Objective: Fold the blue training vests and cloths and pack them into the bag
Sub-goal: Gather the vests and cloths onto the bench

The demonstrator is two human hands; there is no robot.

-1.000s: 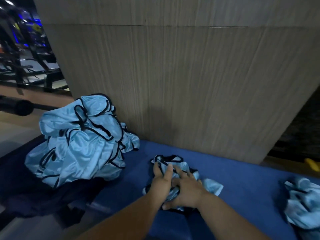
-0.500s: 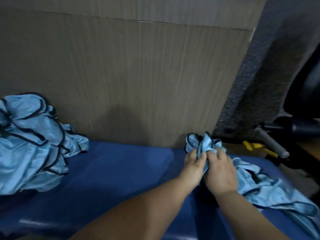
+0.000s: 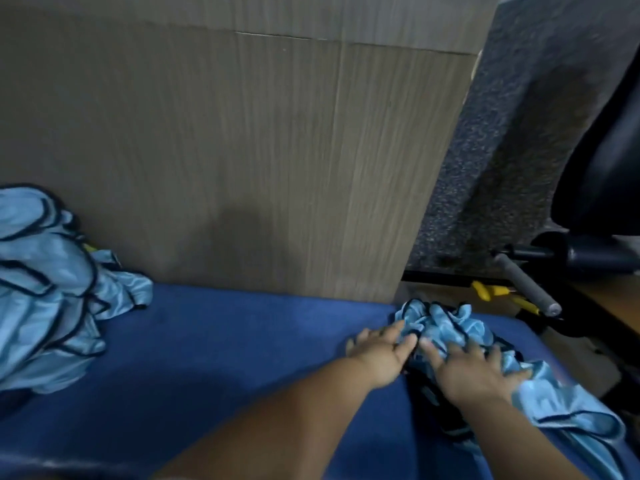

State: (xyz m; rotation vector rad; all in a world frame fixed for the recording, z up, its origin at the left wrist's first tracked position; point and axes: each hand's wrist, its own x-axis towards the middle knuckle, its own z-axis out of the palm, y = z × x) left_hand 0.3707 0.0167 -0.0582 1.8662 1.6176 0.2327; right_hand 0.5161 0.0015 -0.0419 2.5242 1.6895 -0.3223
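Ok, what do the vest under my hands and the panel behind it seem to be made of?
Training vest: thin, glossy synthetic fabric, probably polyester; it shines and crumples softly, with black edge binding. Panel: matte wood-grain laminate or veneer, judging by straight streaks and a seam.

No text, label, brand, number or sign can be read anywhere. The heap of vests (image 3: 45, 289) at the left and the crumpled vest (image 3: 450, 327) at the right show only plain pale blue cloth with dark trim. The wood-grain panel (image 3: 242, 150) and the blue mat (image 3: 225, 358) carry no legible marks either.
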